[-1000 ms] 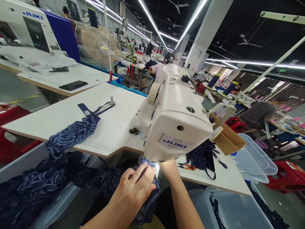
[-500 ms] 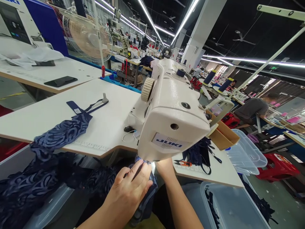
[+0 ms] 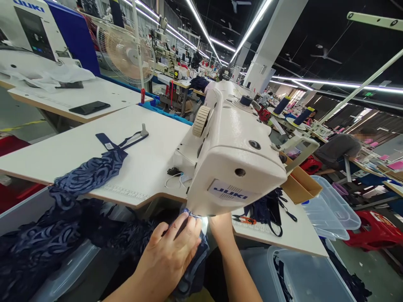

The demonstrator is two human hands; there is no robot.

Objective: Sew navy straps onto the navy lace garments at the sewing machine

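Observation:
Under the head of a white sewing machine [image 3: 239, 155] lies a navy patterned garment [image 3: 198, 266], lit by a small lamp near the needle. My left hand [image 3: 176, 243] is closed on this cloth, its bent fingers pressing it close to the needle area. My right hand [image 3: 221, 228] reaches in at the other side of the needle area; the machine head hides its fingers. The needle itself is also out of sight. More navy patterned cloth [image 3: 91, 174], with a strap and a label, runs from the table's left part down over its front edge.
Orange-handled thread snips [image 3: 244, 219] and dark straps [image 3: 261, 207] lie right of the machine. A clear plastic bin [image 3: 308, 272] stands below, a cardboard box [image 3: 300, 180] beyond. A phone [image 3: 89, 108] rests on the left table. A person [image 3: 340, 144] sits at the far right.
The whole view has shifted slightly, so the machine and table appear further right and lower. Both hands stay by the needle area, with the garment in nearly the same place.

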